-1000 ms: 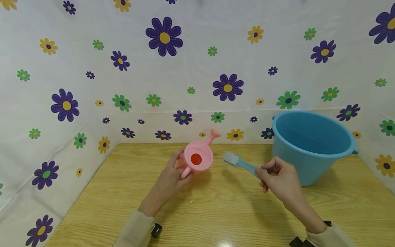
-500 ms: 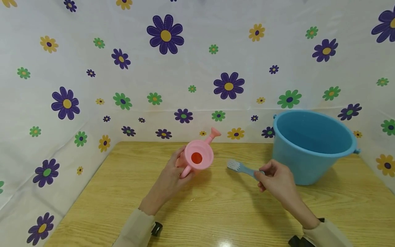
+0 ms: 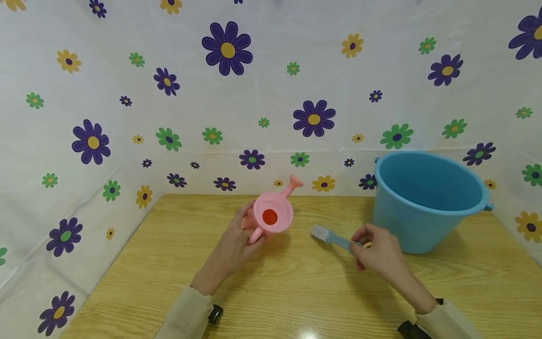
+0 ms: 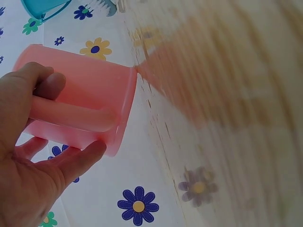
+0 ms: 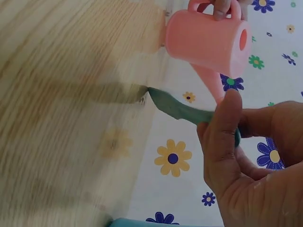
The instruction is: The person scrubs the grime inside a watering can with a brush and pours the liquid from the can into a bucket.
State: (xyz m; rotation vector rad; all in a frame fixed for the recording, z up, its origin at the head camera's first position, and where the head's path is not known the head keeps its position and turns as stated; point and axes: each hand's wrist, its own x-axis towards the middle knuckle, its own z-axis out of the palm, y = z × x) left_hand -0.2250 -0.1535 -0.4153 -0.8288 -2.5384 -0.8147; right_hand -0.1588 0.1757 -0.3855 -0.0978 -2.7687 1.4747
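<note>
A pink toy watering can stands near the table's middle, its spout pointing back and right. My left hand grips it at the handle and side. In the left wrist view, the can's base leans, with one edge at the tabletop. To its right, my right hand pinches the handle end of a light blue brush with white bristles. The brush slants down to the left; in the right wrist view its head tip meets the wood. The right hand's fingers hide the handle's end.
A large blue bucket stands at the back right, just behind my right hand. The wooden table ends at a white flowered cloth on the back and sides.
My right hand has lowered the brush, its bristle head moving down and slightly right toward the tabletop. The left hand and watering can have stayed in place.
</note>
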